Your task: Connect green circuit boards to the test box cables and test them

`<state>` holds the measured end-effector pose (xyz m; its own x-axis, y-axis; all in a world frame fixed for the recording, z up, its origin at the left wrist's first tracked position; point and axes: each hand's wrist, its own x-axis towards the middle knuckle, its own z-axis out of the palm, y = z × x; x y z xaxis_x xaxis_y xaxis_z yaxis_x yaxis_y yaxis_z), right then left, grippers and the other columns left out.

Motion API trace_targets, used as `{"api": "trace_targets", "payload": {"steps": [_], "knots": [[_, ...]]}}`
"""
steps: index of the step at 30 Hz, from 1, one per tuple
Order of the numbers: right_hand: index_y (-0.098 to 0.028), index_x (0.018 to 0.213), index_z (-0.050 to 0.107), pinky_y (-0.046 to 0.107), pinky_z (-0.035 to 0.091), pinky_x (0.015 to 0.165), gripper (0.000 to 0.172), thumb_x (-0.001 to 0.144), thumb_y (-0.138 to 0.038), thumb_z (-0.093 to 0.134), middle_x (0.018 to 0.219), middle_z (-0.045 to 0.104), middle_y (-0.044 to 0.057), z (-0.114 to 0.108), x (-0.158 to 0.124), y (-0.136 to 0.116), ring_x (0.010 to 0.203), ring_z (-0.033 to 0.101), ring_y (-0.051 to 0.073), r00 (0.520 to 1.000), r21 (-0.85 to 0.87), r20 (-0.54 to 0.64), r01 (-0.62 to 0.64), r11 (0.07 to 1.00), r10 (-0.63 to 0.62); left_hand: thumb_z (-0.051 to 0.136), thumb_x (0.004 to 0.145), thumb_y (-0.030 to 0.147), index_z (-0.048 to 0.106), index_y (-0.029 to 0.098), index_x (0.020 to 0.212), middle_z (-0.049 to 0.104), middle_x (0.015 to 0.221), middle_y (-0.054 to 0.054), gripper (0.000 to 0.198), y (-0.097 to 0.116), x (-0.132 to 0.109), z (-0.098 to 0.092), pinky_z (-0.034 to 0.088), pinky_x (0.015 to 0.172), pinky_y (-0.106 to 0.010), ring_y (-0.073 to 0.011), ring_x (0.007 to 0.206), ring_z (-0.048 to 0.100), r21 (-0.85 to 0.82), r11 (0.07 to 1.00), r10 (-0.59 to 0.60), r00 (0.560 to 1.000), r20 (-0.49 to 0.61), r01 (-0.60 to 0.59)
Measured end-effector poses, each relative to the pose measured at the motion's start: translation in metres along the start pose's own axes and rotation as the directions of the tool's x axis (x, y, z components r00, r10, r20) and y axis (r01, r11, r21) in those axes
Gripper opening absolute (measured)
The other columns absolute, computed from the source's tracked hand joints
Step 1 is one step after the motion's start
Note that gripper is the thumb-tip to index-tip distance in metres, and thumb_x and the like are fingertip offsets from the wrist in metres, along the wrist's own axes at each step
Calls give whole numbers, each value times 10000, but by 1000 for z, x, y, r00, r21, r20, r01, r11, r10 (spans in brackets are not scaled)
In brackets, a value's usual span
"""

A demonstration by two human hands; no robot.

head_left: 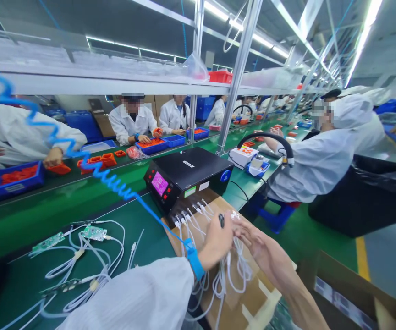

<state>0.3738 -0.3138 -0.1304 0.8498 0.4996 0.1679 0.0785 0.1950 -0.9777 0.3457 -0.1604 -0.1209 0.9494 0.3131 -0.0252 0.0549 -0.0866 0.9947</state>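
My left hand (218, 240) is closed around a small black plug or marker (221, 220) above a cardboard box (234, 298). It wears a blue wrist strap (194, 257) with a coiled blue cord (81, 156). My right hand (253, 238) meets it from the right, fingers pinched on a white cable end (235, 215). Several white cables (198, 213) run from a black test unit (187, 176) with a pink screen and hang down over the box.
Green circuit boards (93, 233) with white cables lie on the green bench at left. Co-workers in white coats sit along the conveyor with blue trays (14, 178) of orange parts. A seated person (325, 156) works at right. An overhead shelf (115, 82) spans the line.
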Motion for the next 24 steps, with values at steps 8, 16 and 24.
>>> {"api": "trace_targets", "payload": {"steps": [8, 16, 24], "knots": [[-240, 702, 549, 324, 439, 608, 570, 988, -720, 437, 662, 564, 29, 21, -39, -10, 653, 523, 202, 995, -663, -63, 13, 748, -73, 431, 1000, 691, 503, 225, 986, 601, 725, 29, 472, 12, 1, -10, 464, 557, -243, -119, 543, 608, -182, 982, 27, 997, -70, -40], [-247, 779, 517, 336, 475, 709, 401, 1101, -436, 371, 728, 616, 13, 47, -54, 15, 706, 583, 202, 967, -806, 180, 249, 537, -178, 467, 982, 717, 499, 238, 1053, 581, 772, 37, 485, 32, -8, -5, 470, 558, -220, -97, 578, 560, -390, 913, 62, 985, -164, -122], [-235, 754, 597, 410, 498, 810, 428, 1082, -459, 437, 687, 659, 20, -13, -40, 39, 650, 621, 203, 936, -913, 282, 330, 241, -213, 599, 889, 756, 520, 228, 1137, 639, 763, 7, 589, 72, -21, -25, 371, 455, -201, -116, 530, 601, -557, 827, -14, 993, 116, 77]]}}
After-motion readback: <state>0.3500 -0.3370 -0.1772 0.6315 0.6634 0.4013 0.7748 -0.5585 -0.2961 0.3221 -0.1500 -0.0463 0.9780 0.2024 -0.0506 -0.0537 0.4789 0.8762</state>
